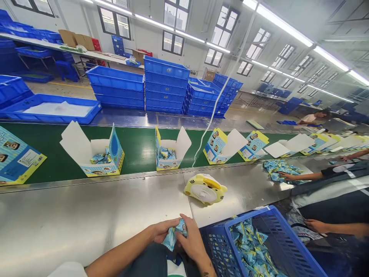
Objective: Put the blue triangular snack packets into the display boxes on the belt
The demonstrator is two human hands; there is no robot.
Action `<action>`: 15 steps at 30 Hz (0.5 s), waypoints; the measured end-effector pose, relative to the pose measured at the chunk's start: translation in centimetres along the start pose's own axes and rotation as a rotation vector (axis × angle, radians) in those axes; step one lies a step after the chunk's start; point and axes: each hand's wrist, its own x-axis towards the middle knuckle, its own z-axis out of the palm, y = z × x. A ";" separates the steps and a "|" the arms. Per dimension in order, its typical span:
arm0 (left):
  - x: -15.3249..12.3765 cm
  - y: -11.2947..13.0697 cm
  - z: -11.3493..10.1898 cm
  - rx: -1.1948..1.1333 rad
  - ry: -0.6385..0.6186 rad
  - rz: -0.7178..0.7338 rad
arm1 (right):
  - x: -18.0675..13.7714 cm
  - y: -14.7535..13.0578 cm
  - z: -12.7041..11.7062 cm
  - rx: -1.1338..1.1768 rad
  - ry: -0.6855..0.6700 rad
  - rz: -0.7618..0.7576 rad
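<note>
Here's a yellow animal-eared fan (204,191) on the steel counter (115,204), white cable (215,107) trailing down just beyond it, blue plastic crates (166,89) stacked high behind, shallow blue tray (93,112) off left, cardboard boxes (84,41) on the back bench (112,57), dark-framed windows (115,25), tube lights (285,25) blazing overhead.

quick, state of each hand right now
Left hand: closed, holding small shiny light-blue wrapped packets.
Right hand: closed, fingers on the same packets.

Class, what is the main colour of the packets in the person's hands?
Light blue: the packets show best in the head view.
</note>
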 end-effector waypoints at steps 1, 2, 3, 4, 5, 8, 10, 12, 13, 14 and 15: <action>0.2 -0.6 -0.5 -0.017 0.011 -0.009 | -0.1 0.3 0.6 -0.061 -0.015 -0.020; 0.3 -1.1 -0.9 -0.024 0.014 -0.004 | -0.3 0.6 1.0 -0.111 -0.037 -0.024; 0.3 -1.4 -1.3 -0.025 0.011 0.006 | -0.5 0.9 1.2 -0.149 -0.066 -0.013; 0.3 -1.7 -1.7 -0.026 0.004 0.013 | -0.7 1.2 1.2 -0.174 -0.100 0.008; 0.2 -2.0 -2.0 -0.028 -0.003 0.008 | -0.9 1.5 1.1 -0.182 -0.143 0.026; 0.2 -2.8 -2.3 -0.044 -0.011 -0.075 | -1.2 2.6 0.5 -0.110 -0.290 0.042; 0.5 -3.1 -2.3 -0.066 0.028 -0.092 | -1.2 3.3 0.2 -0.067 -0.323 0.049; 0.9 -2.9 -2.4 -0.094 0.103 -0.041 | -1.1 4.0 -0.1 -0.053 -0.259 0.067; 1.1 -2.5 -2.6 -0.113 0.148 -0.003 | -1.1 4.4 -0.3 -0.043 -0.210 0.078; 1.1 -1.6 -2.9 -0.134 0.195 0.036 | -1.1 4.8 -0.5 -0.028 -0.160 0.088; 1.2 -0.4 -3.2 -0.156 0.240 0.078 | -1.3 5.2 -0.6 -0.012 -0.118 0.096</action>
